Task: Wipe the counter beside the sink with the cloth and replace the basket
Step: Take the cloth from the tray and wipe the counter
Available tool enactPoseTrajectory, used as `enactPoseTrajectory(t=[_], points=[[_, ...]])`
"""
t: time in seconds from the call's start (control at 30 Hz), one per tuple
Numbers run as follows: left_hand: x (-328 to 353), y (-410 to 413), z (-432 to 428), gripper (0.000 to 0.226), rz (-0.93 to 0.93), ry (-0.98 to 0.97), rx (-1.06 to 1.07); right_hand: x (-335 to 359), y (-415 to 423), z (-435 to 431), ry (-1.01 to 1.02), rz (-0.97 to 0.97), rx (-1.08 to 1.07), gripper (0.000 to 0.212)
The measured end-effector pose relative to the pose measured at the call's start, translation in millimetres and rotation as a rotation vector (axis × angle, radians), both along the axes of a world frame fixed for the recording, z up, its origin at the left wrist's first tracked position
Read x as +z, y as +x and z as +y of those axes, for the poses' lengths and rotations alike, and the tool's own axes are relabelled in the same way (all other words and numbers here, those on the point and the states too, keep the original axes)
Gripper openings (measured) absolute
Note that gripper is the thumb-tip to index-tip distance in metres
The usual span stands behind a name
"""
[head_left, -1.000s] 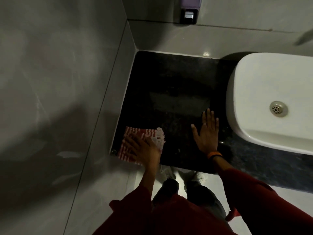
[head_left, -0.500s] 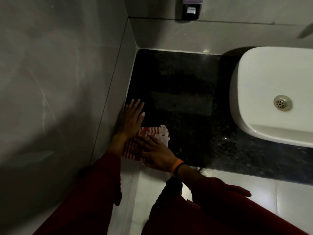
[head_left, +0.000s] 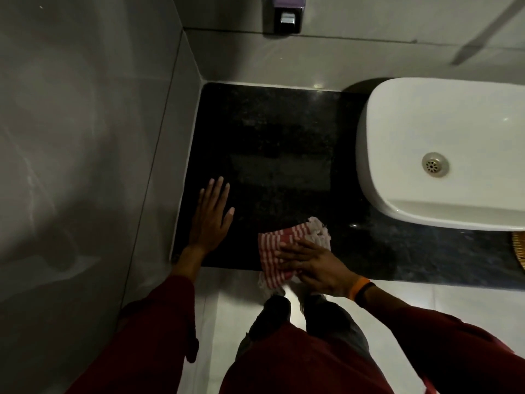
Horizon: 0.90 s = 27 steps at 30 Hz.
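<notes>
Head view. The black counter runs from the grey tiled side wall to the white sink, which stands on it at the right. The left hand lies flat on the counter near the wall, palm down, fingers spread and extended, gripping nothing. The right hand presses flat on the red-and-white striped cloth, fingers extended across it rather than curled round it; the hold is by downward pressure only. The cloth sits at the front edge of the counter, about midway between the wall and the sink, with its lower part hanging over the edge and its frayed white corner pointing toward the sink. An orange band is on the right wrist. Both arms are in dark red sleeves. A sliver of a woven basket shows at the far right edge, on the counter in front of the sink and well apart from both hands. A soap dispenser is mounted on the back wall.

Compared with half a second ago: the cloth and right hand have moved rightward from the wall corner toward the sink. The left hand remains flat beside the wall, now clear of the cloth.
</notes>
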<state>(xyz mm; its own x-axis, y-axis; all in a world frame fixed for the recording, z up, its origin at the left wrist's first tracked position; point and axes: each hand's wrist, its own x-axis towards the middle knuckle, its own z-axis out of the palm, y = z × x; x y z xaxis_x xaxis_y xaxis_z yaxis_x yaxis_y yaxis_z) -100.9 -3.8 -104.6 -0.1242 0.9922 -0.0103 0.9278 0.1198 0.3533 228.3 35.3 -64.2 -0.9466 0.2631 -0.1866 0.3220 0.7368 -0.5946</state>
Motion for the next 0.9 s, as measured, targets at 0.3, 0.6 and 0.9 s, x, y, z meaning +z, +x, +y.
enactPoseTrajectory(t=[0.3, 0.6, 0.9], points=[[23.2, 67.9, -6.9, 0.048, -0.723, -0.065, 0.126, 58.6, -8.8, 37.3, -1.197, 0.011, -0.838, 0.019], [47.0, 92.8, 58.1, 0.018, -1.098, -0.277, 0.633, 41.9, -43.8, 131.8, -1.501, 0.183, -1.198, 0.063], [45.1, 71.3, 134.5, 0.02, -0.899, -0.023, 0.687, 25.1, -79.7, 161.8, -0.683, 0.277, -1.356, 0.031]])
